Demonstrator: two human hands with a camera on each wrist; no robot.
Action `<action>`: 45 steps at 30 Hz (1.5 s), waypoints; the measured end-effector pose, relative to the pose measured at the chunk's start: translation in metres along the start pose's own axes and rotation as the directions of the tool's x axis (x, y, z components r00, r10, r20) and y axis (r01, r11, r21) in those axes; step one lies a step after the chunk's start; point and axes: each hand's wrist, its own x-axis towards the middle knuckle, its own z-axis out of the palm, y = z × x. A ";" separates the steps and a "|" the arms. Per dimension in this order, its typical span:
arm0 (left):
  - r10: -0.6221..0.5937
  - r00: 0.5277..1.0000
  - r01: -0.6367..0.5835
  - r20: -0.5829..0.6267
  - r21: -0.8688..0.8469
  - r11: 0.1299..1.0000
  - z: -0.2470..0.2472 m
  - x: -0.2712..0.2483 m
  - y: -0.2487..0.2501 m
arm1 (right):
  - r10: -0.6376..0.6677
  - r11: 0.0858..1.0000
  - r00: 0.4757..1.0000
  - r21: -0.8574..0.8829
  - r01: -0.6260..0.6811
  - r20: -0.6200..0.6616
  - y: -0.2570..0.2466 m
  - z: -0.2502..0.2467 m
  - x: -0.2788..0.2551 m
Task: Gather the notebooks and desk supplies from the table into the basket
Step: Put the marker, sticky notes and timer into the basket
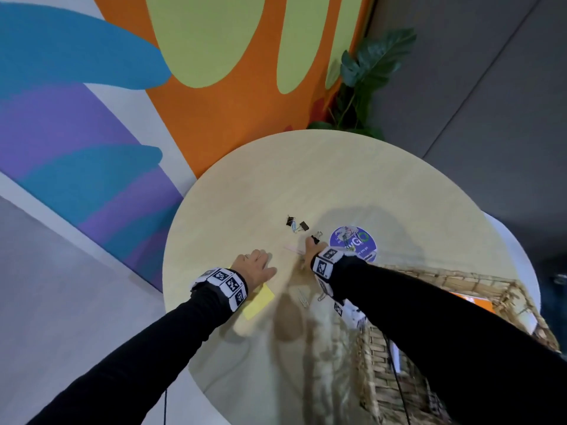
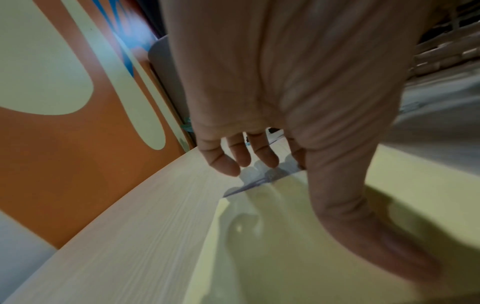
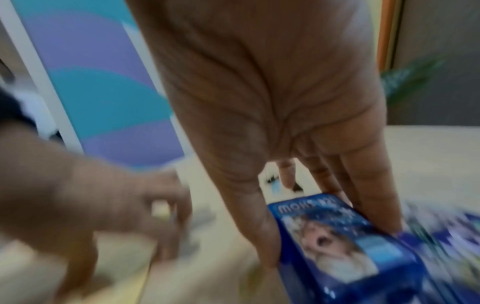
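My left hand (image 1: 256, 265) lies low on the round table (image 1: 306, 179) over a yellow sticky-note pad (image 1: 259, 302). In the left wrist view its thumb (image 2: 350, 216) rests on the pad (image 2: 285, 246) and the fingers (image 2: 262, 156) reach past the pad's far edge, holding nothing. My right hand (image 1: 310, 248) is beside it; in the right wrist view it grips a small blue printed box (image 3: 337, 236) between thumb (image 3: 259, 226) and fingers. The wrist hides that box in the head view. The wicker basket (image 1: 460, 277) stands at the right.
Black binder clips (image 1: 296, 225) and another clip (image 1: 316, 239) lie just beyond my right hand, next to a round purple disc (image 1: 352, 243). A pink strip (image 1: 293, 249) and paper clips (image 1: 303, 297) lie between my arms. A plant (image 1: 365, 84) stands behind the table.
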 end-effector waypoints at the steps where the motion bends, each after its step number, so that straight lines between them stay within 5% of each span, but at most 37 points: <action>1: 0.010 1.000 -0.010 -0.002 0.032 0.999 -0.002 0.002 0.001 | -0.018 0.999 1.000 -0.035 0.018 -0.009 -0.003 -0.017 -0.008; 7: 0.084 0.996 -0.087 0.021 0.178 0.980 -0.004 0.012 0.003 | -0.150 0.986 0.976 0.044 0.159 -0.159 0.028 -0.137 -0.096; 10: 0.070 0.995 -0.079 0.070 0.135 0.988 -0.005 0.013 0.000 | -0.163 0.981 0.957 0.059 0.182 -0.239 0.074 -0.150 -0.149; 15: 0.048 0.998 -0.046 0.051 -0.042 0.998 -0.015 0.004 -0.009 | -0.208 0.973 0.974 -0.085 0.216 0.091 0.125 -0.086 -0.184; 20: 0.025 0.997 -0.045 -0.077 -0.265 0.963 -0.055 -0.020 -0.011 | -0.185 0.896 0.868 -0.283 0.342 0.462 0.130 0.010 -0.165; 26: -0.110 0.935 -0.103 -0.339 -0.552 0.827 -0.111 -0.066 0.014 | -0.146 0.797 0.817 -0.423 0.431 0.557 0.102 0.050 -0.158; 35: -0.096 0.852 -0.351 -0.514 -0.698 0.624 -0.154 -0.079 0.094 | -0.181 0.848 0.835 -0.347 0.400 0.519 0.118 0.052 -0.163; 40: -0.005 0.895 -0.302 -0.445 -0.615 0.728 -0.167 -0.046 0.138 | -0.218 0.900 0.872 -0.256 0.353 0.438 0.138 0.043 -0.177; 45: 0.004 0.977 -0.143 -0.215 -0.633 0.761 -0.171 -0.004 0.179 | -0.185 0.982 0.974 -0.009 0.187 0.128 0.184 0.014 -0.209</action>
